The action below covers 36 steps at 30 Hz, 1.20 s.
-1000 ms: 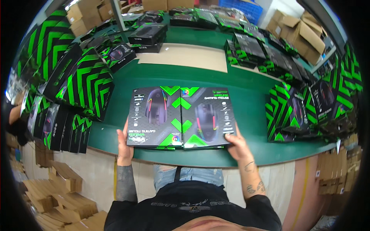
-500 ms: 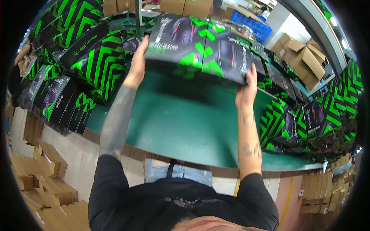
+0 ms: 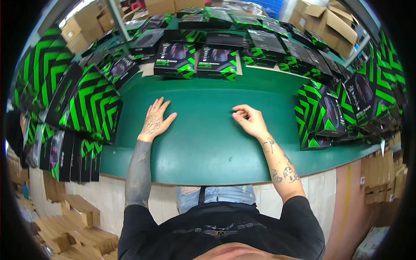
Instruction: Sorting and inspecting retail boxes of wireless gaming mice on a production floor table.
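Observation:
My left hand (image 3: 154,120) rests over the green tabletop (image 3: 195,151), its fingers spread and nothing in it. To the right, my right hand (image 3: 251,121) hovers near the table with its fingers curled in toward the thumb; I see no object in it. Beyond both hands, two black-and-green computer mouse boxes stand side by side, a left box (image 3: 174,58) and a right box (image 3: 218,61), apart from my fingers. Each shows a picture of a mouse on its face.
Similar boxes crowd the table's left side (image 3: 89,104), right side (image 3: 323,110) and far edge (image 3: 264,43). An opened brown carton (image 3: 331,26) stands at the back right. Flattened cardboard (image 3: 78,229) lies below at the left. A metal post (image 3: 119,19) rises at the back left.
Both hands have let go of the two mouse boxes held between them and drawn back toward me. Those boxes appear to stand at the table's far side now.

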### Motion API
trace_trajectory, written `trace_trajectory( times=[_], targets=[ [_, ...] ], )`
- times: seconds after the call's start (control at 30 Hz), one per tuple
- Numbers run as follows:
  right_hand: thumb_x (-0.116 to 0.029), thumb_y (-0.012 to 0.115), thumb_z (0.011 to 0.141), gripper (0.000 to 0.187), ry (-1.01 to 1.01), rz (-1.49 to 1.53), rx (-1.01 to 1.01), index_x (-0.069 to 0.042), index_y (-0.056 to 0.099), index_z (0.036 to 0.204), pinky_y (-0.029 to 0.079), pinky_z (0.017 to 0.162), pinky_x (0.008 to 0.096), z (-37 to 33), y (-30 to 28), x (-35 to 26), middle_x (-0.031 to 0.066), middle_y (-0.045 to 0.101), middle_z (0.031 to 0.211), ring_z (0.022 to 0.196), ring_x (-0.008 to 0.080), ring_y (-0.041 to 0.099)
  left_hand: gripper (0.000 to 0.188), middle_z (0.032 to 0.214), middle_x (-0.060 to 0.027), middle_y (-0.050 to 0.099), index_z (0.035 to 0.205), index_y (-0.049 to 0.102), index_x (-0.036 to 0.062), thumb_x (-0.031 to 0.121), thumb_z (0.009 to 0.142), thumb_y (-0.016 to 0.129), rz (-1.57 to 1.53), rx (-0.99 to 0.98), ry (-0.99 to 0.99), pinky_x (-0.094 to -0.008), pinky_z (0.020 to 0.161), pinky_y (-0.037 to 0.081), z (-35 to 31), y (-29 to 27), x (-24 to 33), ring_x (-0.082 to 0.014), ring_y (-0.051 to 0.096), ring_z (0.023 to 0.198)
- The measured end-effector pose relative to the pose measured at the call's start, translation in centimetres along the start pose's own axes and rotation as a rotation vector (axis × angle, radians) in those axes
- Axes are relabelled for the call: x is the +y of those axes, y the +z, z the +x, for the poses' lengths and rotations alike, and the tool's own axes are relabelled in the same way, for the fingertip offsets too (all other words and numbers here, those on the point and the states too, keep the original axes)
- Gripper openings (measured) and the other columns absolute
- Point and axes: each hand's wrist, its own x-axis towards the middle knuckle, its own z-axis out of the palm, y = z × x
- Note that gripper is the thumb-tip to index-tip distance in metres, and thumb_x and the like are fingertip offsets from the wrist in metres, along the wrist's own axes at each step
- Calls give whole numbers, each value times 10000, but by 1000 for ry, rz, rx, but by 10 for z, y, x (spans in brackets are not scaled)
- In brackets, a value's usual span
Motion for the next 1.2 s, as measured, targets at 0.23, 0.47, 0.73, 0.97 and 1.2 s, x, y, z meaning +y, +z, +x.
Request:
trace_trajectory(
  times=[0.23,0.47,0.73,0.97,1.2],
  targets=[
    [-217,663,815,220,-68,-45,-13,-61,660,970,508,654,266,7,-11,11,38,657,773,672,122,610,572,1427,-186,359,1299,492,76,404,844,602,-9,-68,83,-450,1096,245,0,-4,-1,-348,306,1337],
    [-370,635,775,260,-22,-182,10,-125,681,847,516,672,335,10,-4,0,31,674,755,710,209,651,591,1412,-234,316,1313,424,47,228,804,664,-18,224,242,-458,1031,343,43,17,53,-403,349,1281],
    [-279,656,787,222,-23,71,58,-72,677,862,528,657,321,21,-8,17,86,687,774,686,203,664,616,1435,-139,350,1333,448,145,371,796,647,305,396,790,-436,1069,278,200,70,158,-310,323,1324],
    [-200,661,811,169,-2,349,64,-42,667,873,522,640,271,24,-14,27,65,682,777,679,118,632,218,935,-98,667,775,634,71,283,816,601,338,384,704,-395,881,458,274,92,126,-270,597,1063],
    [-173,651,810,149,3,404,78,-39,661,875,523,650,282,23,-17,25,66,677,762,690,131,636,241,1035,-80,656,919,664,68,279,858,566,403,332,554,-386,905,444,309,85,83,-231,560,1128]
  ],
)
